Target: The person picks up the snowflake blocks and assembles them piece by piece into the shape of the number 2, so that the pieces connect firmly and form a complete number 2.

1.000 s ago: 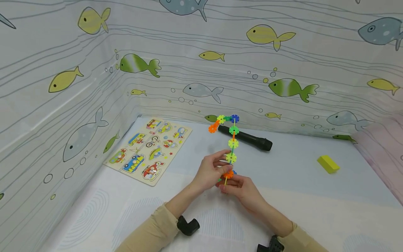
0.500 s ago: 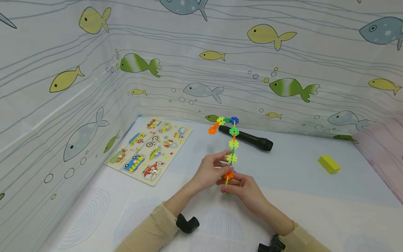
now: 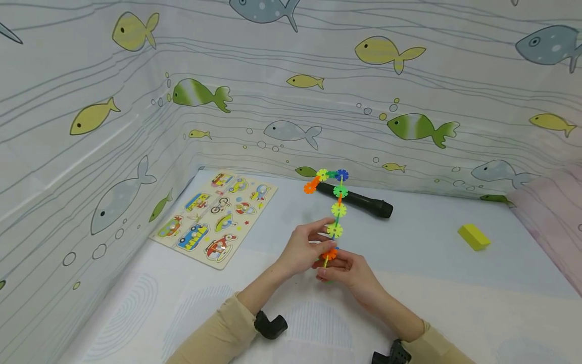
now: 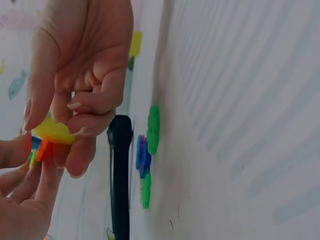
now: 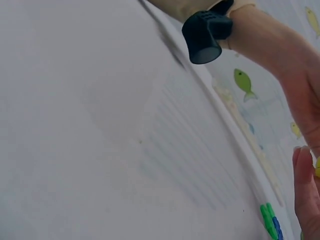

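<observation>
In the head view, my left hand (image 3: 303,248) pinches a chain of interlocking notched plastic discs (image 3: 338,210) near its lower end. Yellow, green and blue discs rise above the fingers, and the top bends left to an orange disc (image 3: 310,187). Just below, my right hand (image 3: 352,273) pinches a yellow disc (image 4: 54,131) edge-on between thumb and fingers, close against the chain's orange disc (image 3: 330,254). The left wrist view shows both sets of fingertips meeting around these pieces. At the right wrist view's edge, fingers (image 5: 304,177) meet a sliver of yellow.
Loose green (image 4: 153,130) and blue discs (image 4: 144,156) lie on the table, mostly hidden behind the hands in the head view. A black microphone (image 3: 359,199) lies behind the chain. A vehicle peg puzzle board (image 3: 206,222) is left, a yellow block (image 3: 474,237) right.
The chain's upper part dipped slightly and swung a little right. The yellow disc in my right hand turned briefly, then tilted back. Both hands stayed nearly in place.
</observation>
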{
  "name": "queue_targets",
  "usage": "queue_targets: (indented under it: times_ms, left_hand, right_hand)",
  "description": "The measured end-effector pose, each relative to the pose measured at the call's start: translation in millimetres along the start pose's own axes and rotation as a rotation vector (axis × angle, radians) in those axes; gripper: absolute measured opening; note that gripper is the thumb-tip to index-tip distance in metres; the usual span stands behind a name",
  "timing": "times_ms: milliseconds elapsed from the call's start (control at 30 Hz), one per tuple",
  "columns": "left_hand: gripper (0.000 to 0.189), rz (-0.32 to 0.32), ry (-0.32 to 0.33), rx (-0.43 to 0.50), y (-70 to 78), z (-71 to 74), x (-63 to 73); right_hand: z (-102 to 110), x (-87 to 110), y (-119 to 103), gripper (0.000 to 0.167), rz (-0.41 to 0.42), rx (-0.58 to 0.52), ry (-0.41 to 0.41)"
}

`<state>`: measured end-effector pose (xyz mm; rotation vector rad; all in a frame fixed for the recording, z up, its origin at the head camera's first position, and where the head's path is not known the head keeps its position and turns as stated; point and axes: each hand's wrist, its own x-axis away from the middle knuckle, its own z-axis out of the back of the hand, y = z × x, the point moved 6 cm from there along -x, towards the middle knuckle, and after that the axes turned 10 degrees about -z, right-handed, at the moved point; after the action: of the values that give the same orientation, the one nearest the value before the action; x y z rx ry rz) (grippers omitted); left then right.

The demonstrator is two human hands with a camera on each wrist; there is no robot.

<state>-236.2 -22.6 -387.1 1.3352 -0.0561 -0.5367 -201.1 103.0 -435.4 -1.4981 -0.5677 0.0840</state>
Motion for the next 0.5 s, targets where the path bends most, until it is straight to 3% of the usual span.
queue_targets:
  times_ms: [500]
  left_hand:
    - [0.049,-0.045,0.005,-0.039,3.2,0.4,0.3]
  right_hand:
    - [-0.3,0.7,1.7,0.048,-0.012,0.036,-0.023]
